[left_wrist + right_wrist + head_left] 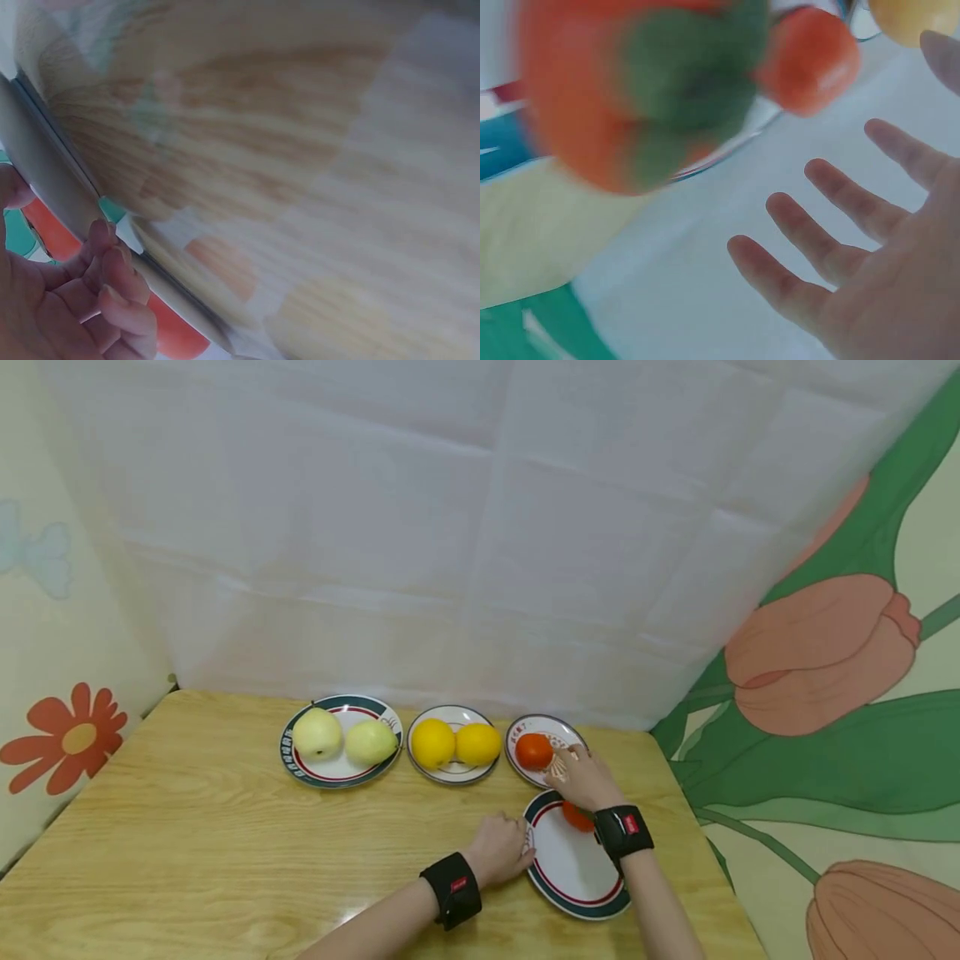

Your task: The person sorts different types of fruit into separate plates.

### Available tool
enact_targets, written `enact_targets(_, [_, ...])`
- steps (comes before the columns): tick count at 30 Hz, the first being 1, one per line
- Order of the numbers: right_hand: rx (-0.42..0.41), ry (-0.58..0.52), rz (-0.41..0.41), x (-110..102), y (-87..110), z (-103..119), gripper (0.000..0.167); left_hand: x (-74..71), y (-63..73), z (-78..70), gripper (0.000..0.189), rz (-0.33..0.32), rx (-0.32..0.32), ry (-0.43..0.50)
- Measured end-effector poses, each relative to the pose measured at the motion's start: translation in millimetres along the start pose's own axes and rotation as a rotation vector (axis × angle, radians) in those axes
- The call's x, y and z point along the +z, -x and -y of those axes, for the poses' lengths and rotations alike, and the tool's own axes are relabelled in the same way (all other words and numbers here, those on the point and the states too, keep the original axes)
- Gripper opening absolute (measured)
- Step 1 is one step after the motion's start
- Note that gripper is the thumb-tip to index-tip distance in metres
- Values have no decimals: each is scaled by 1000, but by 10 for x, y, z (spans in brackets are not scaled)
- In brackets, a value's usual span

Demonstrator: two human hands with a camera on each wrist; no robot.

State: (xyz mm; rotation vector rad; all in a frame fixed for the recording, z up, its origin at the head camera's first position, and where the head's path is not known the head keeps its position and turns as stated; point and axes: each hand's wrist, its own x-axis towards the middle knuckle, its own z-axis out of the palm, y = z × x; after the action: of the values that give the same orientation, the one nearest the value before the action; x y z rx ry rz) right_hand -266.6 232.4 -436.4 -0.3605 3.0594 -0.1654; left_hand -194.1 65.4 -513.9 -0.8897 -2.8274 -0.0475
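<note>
My left hand [498, 852] grips the left rim of a larger dark-rimmed plate [573, 868]; the left wrist view has curled fingers [120, 277] and the thumb at the plate's edge. Over the right side of a small plate [521, 722] is my right hand [588, 777]. Its fingers are spread and hold nothing in the right wrist view. An orange-red persimmon [533, 751] sits on the small plate, just left of those fingertips. Another persimmon [576, 816], green-leaved on top, lies at the larger plate's far side, partly hidden by my right wrist.
Left of the small plate, two yellow fruits [457, 745] share a small plate [453, 779]. Farther left, an oval-looking plate [341, 783] carries two pale green pears [371, 742]. A white cloth [450, 568] hangs behind the wooden table [225, 852]; a painted wall [825, 652] stands right.
</note>
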Motion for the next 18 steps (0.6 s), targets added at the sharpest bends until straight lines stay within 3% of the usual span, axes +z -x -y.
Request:
enact_targets(8, [44,-32,10,322,330,-242,60,8,3,8,40,-18,8,-4])
enact_targets(18, [28,14,-83,580,430,-245,58,-34,3,1,40,10,1,8])
